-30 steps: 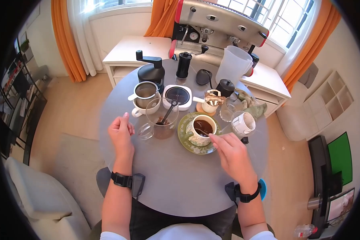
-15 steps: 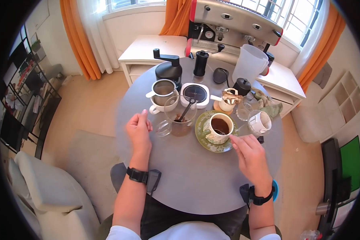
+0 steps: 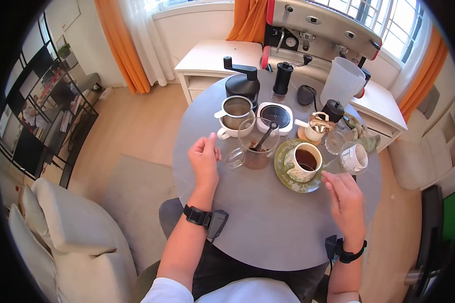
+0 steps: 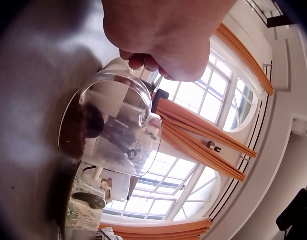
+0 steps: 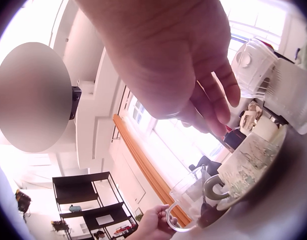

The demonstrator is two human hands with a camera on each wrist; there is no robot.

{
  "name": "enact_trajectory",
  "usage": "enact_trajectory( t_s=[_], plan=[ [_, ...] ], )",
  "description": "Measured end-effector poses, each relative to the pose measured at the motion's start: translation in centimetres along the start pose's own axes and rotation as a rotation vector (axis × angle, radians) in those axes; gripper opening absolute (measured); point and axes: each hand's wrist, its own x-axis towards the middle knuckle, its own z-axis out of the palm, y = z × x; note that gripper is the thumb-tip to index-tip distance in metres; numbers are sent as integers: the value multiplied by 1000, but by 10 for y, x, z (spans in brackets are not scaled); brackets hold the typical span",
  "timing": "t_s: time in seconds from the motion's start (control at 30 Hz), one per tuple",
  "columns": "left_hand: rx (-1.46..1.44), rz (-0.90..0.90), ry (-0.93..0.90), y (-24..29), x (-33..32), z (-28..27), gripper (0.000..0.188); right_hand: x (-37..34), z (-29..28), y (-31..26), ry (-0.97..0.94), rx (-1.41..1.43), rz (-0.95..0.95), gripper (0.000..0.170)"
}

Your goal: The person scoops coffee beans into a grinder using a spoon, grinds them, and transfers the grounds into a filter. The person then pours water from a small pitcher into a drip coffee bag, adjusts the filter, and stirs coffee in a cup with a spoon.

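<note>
My right hand (image 3: 346, 197) pinches a thin spoon handle (image 3: 316, 171) between thumb and fingertips at the rim of a patterned cup (image 3: 294, 169). The spoon's lower end is hidden in the dark brown coffee (image 3: 306, 159). Under the cup lies a green saucer (image 3: 309, 188) with pale decoration. My left hand (image 3: 205, 156) is idle beside a glass mug (image 4: 146, 132), fingers loosely curled and holding nothing. The mug's handle (image 4: 118, 75) points toward that hand. Inside the mug, a black scoop (image 3: 269, 132) leans over brown grounds.
Behind the mug stand a strainer (image 3: 237, 106) on a white cup (image 3: 231, 133), a black grinder (image 3: 242, 87) and a white scale (image 3: 275, 117). Right of the saucer, a white cup (image 3: 354, 157) lies tipped, near a drip filter (image 3: 319, 125) and a clear plastic pitcher (image 3: 343, 81).
The head view has swung left, so the table sits farther right. My right hand, still pinching the spoon, has shifted slightly at the cup's right rim. The left hand stays beside the mug.
</note>
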Motion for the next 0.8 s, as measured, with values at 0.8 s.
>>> enact_trajectory(
  t_s=[0.8],
  plan=[
    [13, 17, 8, 1, 1, -2, 44, 9, 7, 11, 31, -99, -61, 23]
  ],
)
